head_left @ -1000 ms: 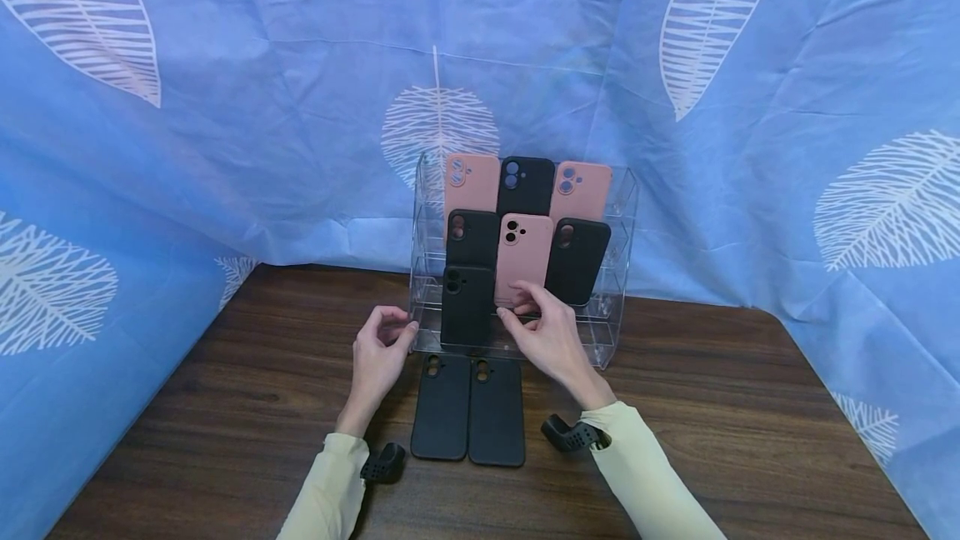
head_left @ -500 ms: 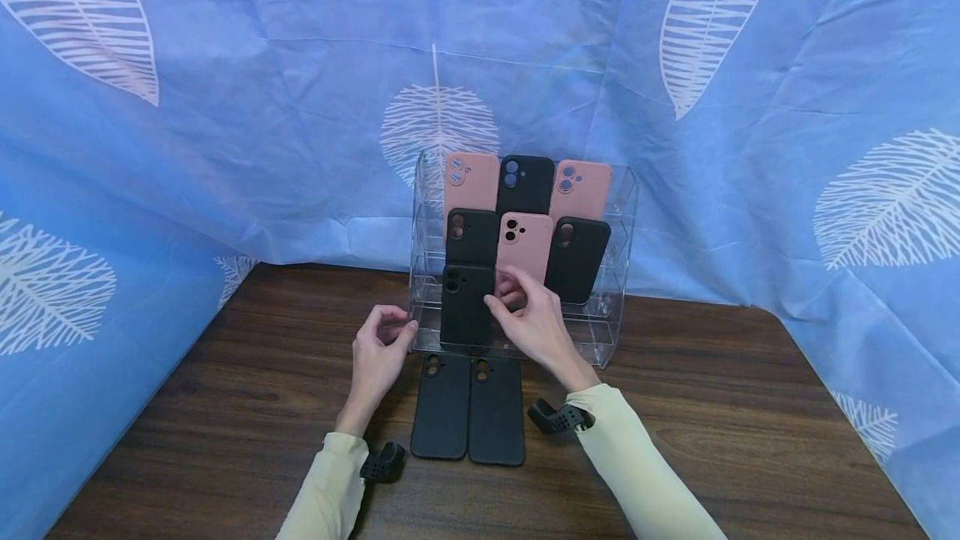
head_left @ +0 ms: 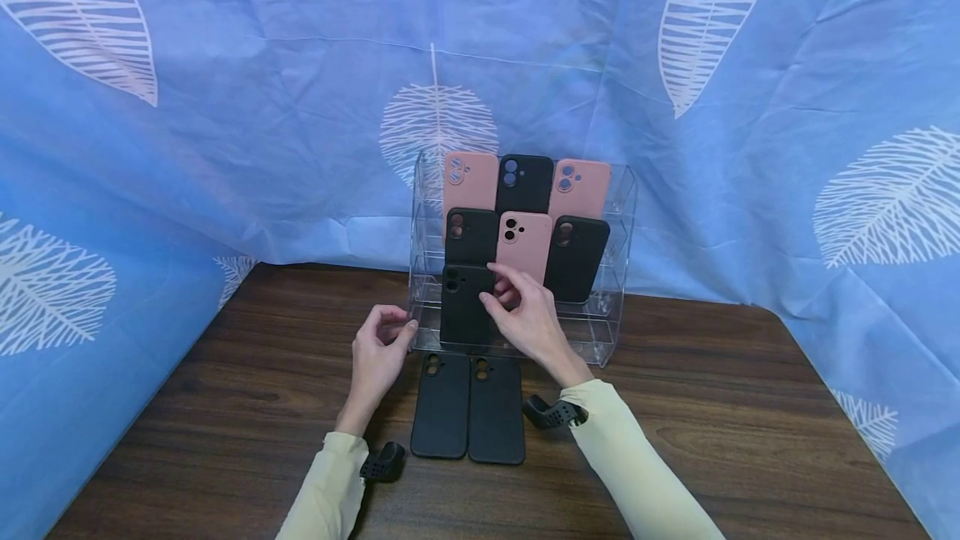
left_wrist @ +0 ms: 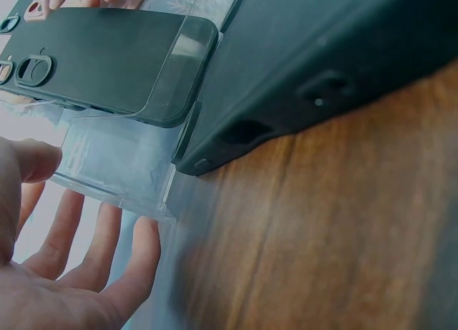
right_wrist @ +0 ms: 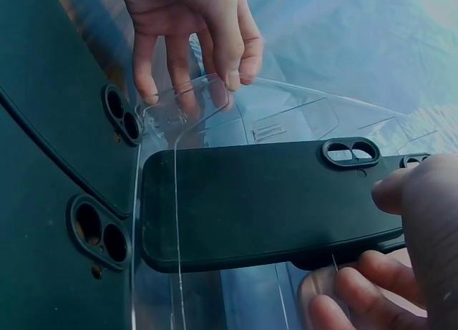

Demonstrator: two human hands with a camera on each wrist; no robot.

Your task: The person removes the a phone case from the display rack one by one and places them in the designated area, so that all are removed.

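A clear tiered display stand (head_left: 435, 315) holds black and pink phone cases. My left hand (head_left: 380, 352) grips its left side edge, with the thumb inside and fingers outside in the right wrist view. In the lowest tier, at the left, leans a black phone case (head_left: 465, 311). My right hand (head_left: 527, 315) pinches this case at its right edge, near the top; in the right wrist view the thumb lies over its face and the fingers are below its edge. Just behind that hand stands a pink phone case (head_left: 525, 242), its lower part hidden.
Two more black phone cases (head_left: 439, 407) (head_left: 497, 411) lie side by side on the wooden table (head_left: 712, 407), right before the stand. Higher tiers carry a black case (head_left: 577, 261) at the right and a pink case (head_left: 583, 186) at the back. A blue leaf-patterned cloth (head_left: 315, 140) hangs behind.
My right hand has moved left from the lower part of the pink case to the right edge of the front black case. The left hand stays on the stand.
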